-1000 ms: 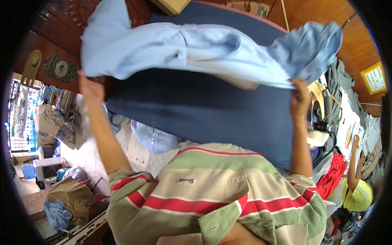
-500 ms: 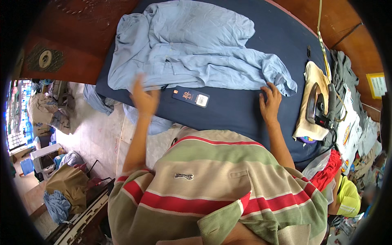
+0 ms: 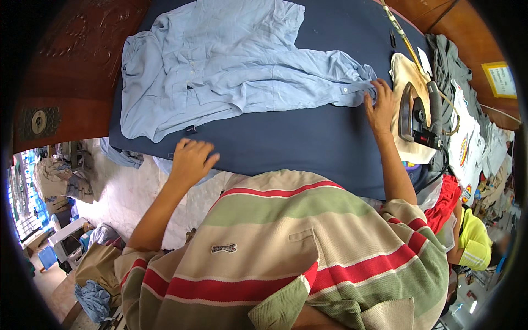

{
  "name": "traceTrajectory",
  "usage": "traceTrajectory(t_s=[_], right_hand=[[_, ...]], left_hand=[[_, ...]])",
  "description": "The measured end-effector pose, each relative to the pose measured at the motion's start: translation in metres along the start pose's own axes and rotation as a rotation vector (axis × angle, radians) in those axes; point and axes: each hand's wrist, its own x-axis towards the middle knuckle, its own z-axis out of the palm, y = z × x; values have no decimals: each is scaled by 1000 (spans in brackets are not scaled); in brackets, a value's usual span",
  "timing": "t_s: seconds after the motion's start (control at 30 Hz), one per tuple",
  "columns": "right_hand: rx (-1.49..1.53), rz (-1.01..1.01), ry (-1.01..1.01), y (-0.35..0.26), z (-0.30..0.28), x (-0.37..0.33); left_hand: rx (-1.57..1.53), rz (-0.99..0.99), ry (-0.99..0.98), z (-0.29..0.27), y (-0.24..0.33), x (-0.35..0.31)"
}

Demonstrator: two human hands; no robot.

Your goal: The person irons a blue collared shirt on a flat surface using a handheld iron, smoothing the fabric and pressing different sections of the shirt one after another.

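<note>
A light blue buttoned shirt [image 3: 231,77] lies spread and wrinkled over the navy ironing surface [image 3: 308,143], one sleeve stretched to the right. At that sleeve's end, my right hand [image 3: 380,110] has the cuff [image 3: 352,94] between thumb and fingers. My left hand [image 3: 192,160] hovers by the near edge of the surface, below the shirt's hem, apart from the cloth. Its fingers are loosely bent, the thumb stands away, and nothing shows in it. A small dark label [image 3: 191,130] pokes out at the hem just above this hand.
An iron [image 3: 419,113] rests on a cream cloth pad [image 3: 404,66] at the right, its cord trailing beside it. Grey and white garments [image 3: 465,137] are piled beyond it. A carved wooden panel [image 3: 60,71] borders the left. A person in a yellow top [image 3: 474,239] is at the lower right.
The shirt now lies lower left in view, its sleeve straighter. My left hand has come down off it, and my right hand has moved to the cuff. The dark hang tag no longer shows.
</note>
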Motion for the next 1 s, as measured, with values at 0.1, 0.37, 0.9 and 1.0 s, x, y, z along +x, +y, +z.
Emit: traceTrajectory(t_s=[0.1,0.37,0.9,1.0], right_hand=[[-70,112,22,5,11,0],[246,466,-145,11,17,50],[-93,177,-555,17,-67,-28],[93,413,-222,-1,-82,-11]], left_hand=[[91,-152,437,0,38,50],[-662,-583,732,54,34,138],[-151,-676,213,24,44,56],[177,-322,684,13,49,80]])
